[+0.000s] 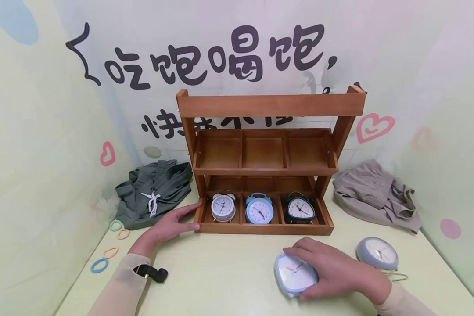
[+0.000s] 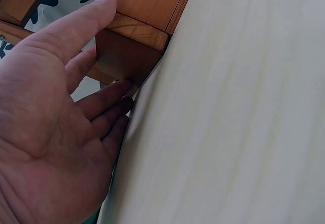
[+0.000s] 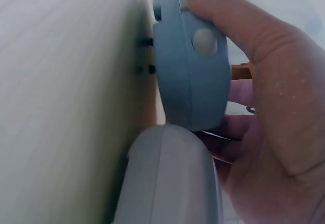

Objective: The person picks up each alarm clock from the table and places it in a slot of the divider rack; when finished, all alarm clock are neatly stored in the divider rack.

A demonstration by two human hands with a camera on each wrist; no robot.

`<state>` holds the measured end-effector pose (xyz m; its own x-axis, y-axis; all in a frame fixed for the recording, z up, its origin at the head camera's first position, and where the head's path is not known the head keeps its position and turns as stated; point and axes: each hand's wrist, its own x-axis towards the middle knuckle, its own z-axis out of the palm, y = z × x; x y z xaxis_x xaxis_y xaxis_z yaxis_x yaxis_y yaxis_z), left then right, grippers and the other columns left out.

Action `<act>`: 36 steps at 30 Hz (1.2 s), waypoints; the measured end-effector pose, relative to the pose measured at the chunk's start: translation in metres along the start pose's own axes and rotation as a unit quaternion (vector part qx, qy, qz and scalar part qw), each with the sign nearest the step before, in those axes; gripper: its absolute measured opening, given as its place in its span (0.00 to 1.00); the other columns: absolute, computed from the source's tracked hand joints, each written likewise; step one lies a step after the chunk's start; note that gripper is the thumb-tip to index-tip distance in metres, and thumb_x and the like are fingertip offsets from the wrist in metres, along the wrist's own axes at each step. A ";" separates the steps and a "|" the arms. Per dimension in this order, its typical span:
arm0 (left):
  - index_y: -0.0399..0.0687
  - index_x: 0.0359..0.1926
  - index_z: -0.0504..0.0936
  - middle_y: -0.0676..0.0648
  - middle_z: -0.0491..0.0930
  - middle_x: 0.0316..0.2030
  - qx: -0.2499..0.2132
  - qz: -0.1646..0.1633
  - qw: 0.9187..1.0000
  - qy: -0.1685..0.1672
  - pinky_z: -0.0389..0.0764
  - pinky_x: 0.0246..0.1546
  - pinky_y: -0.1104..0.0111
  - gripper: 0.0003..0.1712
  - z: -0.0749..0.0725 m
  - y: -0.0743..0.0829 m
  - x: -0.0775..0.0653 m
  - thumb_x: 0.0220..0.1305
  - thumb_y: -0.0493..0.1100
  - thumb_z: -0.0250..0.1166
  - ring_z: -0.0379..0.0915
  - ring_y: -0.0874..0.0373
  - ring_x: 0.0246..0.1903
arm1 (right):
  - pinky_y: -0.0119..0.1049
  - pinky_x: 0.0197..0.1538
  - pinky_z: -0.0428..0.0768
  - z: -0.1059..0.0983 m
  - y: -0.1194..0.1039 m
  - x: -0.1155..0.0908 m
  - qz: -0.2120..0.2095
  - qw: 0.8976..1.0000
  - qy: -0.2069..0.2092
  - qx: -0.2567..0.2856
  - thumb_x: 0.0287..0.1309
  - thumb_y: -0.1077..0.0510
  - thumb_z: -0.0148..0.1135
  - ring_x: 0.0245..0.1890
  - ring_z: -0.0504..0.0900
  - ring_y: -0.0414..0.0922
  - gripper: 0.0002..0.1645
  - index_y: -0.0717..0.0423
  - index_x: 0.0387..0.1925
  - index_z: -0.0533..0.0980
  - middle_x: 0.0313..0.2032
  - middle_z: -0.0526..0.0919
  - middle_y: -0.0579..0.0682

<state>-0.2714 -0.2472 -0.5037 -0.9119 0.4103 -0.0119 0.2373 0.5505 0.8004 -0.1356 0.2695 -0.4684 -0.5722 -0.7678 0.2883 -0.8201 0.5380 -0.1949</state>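
Note:
My right hand [image 1: 332,267] grips a light blue square alarm clock [image 1: 293,276] by its sides, thumb on one edge and fingers on the opposite one. In the right wrist view, the clock [image 3: 190,76] shows its side, with small dark knobs facing the pale table. Beside that hand lies a round grey-blue alarm clock [image 1: 377,253], face up. My left hand [image 1: 167,226] touches the left end of a brown wooden shelf rack [image 1: 264,229], thumb at the front corner [image 2: 139,28] and fingers extended along its side. White, light blue and black alarm clocks stand in the rack's lower compartments.
The rack's upper tier [image 1: 264,171] has three compartments. Dark green folded clothing [image 1: 154,188] lies left of the rack, taupe clothing [image 1: 373,195] right of it. Several coloured hair ties [image 1: 99,265] lie at the table's left edge. Printed fabric walls enclose the table.

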 end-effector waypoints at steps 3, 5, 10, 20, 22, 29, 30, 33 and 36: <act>0.71 0.84 0.71 0.49 0.64 0.85 -0.004 0.002 1.000 -0.001 0.55 0.84 0.39 0.48 -0.001 0.000 0.000 0.68 0.63 0.80 0.53 0.41 0.85 | 0.41 0.57 0.86 0.002 -0.001 0.004 -0.004 1.000 0.024 -0.018 0.47 0.21 0.84 0.58 0.79 0.37 0.61 0.49 0.75 0.78 0.61 0.79 0.37; 0.71 0.84 0.71 0.49 0.64 0.85 -0.007 0.004 1.000 -0.001 0.55 0.84 0.39 0.48 -0.001 0.000 0.000 0.68 0.63 0.79 0.53 0.41 0.85 | 0.42 0.57 0.86 0.002 -0.002 0.008 -0.007 0.999 0.039 -0.024 0.47 0.21 0.84 0.58 0.79 0.38 0.62 0.49 0.76 0.77 0.61 0.78 0.38; 0.71 0.84 0.71 0.49 0.64 0.85 -0.011 0.005 1.000 -0.002 0.54 0.84 0.39 0.47 -0.001 0.000 0.001 0.69 0.62 0.79 0.52 0.41 0.86 | 0.45 0.57 0.86 -0.006 -0.002 0.016 -0.009 0.996 0.075 -0.038 0.42 0.26 0.89 0.60 0.79 0.40 0.64 0.52 0.76 0.77 0.63 0.78 0.40; 0.71 0.85 0.71 0.48 0.64 0.85 -0.008 0.001 1.000 -0.004 0.54 0.84 0.38 0.48 -0.001 0.001 0.001 0.68 0.63 0.79 0.52 0.40 0.86 | 0.49 0.54 0.88 -0.032 0.003 0.047 -0.035 0.987 0.129 -0.084 0.34 0.32 0.94 0.57 0.81 0.47 0.66 0.54 0.74 0.78 0.60 0.82 0.47; 0.71 0.85 0.71 0.48 0.64 0.85 -0.007 0.001 1.000 -0.003 0.54 0.83 0.37 0.48 -0.001 0.002 0.000 0.68 0.63 0.79 0.52 0.40 0.85 | 0.48 0.53 0.88 -0.039 0.005 0.055 -0.036 0.987 0.127 -0.090 0.36 0.30 0.93 0.57 0.81 0.47 0.66 0.54 0.75 0.77 0.59 0.81 0.48; 0.71 0.85 0.70 0.48 0.63 0.85 -0.009 0.002 1.000 -0.003 0.54 0.84 0.37 0.48 0.001 0.002 -0.001 0.69 0.63 0.79 0.52 0.40 0.86 | 0.48 0.53 0.87 -0.061 0.010 0.084 -0.028 0.987 0.126 -0.101 0.42 0.27 0.90 0.58 0.80 0.48 0.66 0.55 0.77 0.76 0.59 0.82 0.51; 0.71 0.85 0.70 0.48 0.63 0.85 -0.010 0.002 1.000 -0.002 0.54 0.84 0.38 0.48 0.001 0.002 -0.001 0.69 0.63 0.79 0.52 0.40 0.86 | 0.48 0.53 0.87 -0.064 0.011 0.088 -0.026 0.986 0.128 -0.102 0.42 0.27 0.90 0.58 0.80 0.48 0.66 0.55 0.77 0.76 0.60 0.82 0.51; 0.71 0.84 0.71 0.49 0.63 0.85 -0.011 0.000 1.000 -0.002 0.54 0.84 0.38 0.48 0.001 0.002 -0.001 0.68 0.63 0.79 0.52 0.40 0.86 | 0.49 0.55 0.87 -0.073 0.013 0.102 -0.017 0.986 0.135 -0.100 0.42 0.27 0.90 0.59 0.80 0.49 0.67 0.56 0.77 0.76 0.60 0.82 0.52; 0.71 0.84 0.71 0.49 0.63 0.85 -0.011 0.001 1.000 -0.002 0.54 0.84 0.38 0.48 0.000 0.002 -0.001 0.68 0.63 0.79 0.52 0.40 0.86 | 0.49 0.54 0.88 -0.082 0.014 0.116 -0.006 0.985 0.143 -0.099 0.43 0.27 0.90 0.59 0.80 0.50 0.67 0.56 0.78 0.75 0.61 0.82 0.53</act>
<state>-0.2699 -0.2468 -0.5021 -0.9102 0.4141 -0.0130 0.2310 0.5333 0.8138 -0.2134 0.2166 -0.3611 -0.5146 -0.6604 0.5468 -0.7935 0.6085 -0.0118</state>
